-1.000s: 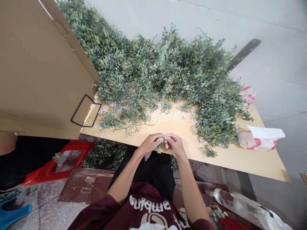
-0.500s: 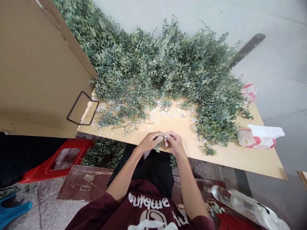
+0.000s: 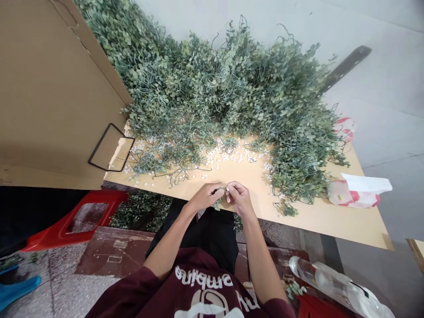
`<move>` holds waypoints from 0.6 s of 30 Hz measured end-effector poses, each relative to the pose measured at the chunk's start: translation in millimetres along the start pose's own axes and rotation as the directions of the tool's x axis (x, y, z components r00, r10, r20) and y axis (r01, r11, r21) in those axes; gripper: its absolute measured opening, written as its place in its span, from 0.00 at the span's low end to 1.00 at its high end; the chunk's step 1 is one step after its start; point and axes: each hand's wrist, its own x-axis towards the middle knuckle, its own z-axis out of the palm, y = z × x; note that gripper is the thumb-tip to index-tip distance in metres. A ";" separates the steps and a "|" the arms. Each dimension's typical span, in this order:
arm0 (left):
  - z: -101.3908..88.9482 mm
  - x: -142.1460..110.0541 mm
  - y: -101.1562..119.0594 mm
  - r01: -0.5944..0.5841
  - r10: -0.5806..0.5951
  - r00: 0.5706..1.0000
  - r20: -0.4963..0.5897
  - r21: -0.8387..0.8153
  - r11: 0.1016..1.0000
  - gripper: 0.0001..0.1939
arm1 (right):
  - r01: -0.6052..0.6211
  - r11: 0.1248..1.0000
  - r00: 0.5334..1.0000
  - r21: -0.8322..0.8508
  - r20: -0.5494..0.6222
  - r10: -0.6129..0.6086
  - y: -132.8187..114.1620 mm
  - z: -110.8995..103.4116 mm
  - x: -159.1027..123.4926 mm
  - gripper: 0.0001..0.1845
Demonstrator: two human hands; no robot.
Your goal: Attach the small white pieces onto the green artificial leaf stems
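My left hand [image 3: 208,196] is closed on a small sprig of artificial greenery [image 3: 217,204], whose leaves hang below the fingers at the table's near edge. Close beside it, my right hand [image 3: 239,197] pinches a tiny white piece [image 3: 227,189] against the sprig's end; the fingertips hide most of it. White round pieces [image 3: 228,154] lie scattered on the tan tabletop [image 3: 243,171] beyond my hands. Behind them spreads a large heap of artificial greenery [image 3: 212,84], curving down the right side. A few loose stems [image 3: 180,174] lie to the left.
A cardboard box [image 3: 53,97] stands at the left, with a dark wire frame [image 3: 96,150] by its corner. On the right is a red-and-white plastic bag [image 3: 353,194]. A red stool [image 3: 77,221] stands at lower left; a clear plastic bottle [image 3: 338,282] lies at lower right.
My hands stay together on the sprig, with only slight finger motion. The whole view has shifted a little; nothing has been put down or taken up.
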 end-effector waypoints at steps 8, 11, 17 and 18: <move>0.9 1.2 2.2 -0.038 0.039 0.999 0.020 -0.027 0.999 0.14 | 0.002 0.999 0.999 -0.047 0.033 0.000 1.2 -0.5 0.6 0.19; 0.0 2.6 4.5 -0.024 0.026 0.999 0.043 -0.027 0.999 0.14 | -0.006 0.999 0.999 -0.045 0.049 0.008 0.4 -1.1 0.5 0.18; -0.3 4.0 4.8 0.008 -0.007 0.999 0.045 -0.031 0.999 0.14 | 0.003 0.998 0.999 -0.070 0.033 -0.001 -2.7 1.6 -0.4 0.18; 0.1 4.2 4.3 0.012 -0.011 0.999 0.041 -0.033 0.999 0.14 | 0.006 0.997 1.000 -0.082 0.025 -0.004 -2.9 2.4 -0.7 0.18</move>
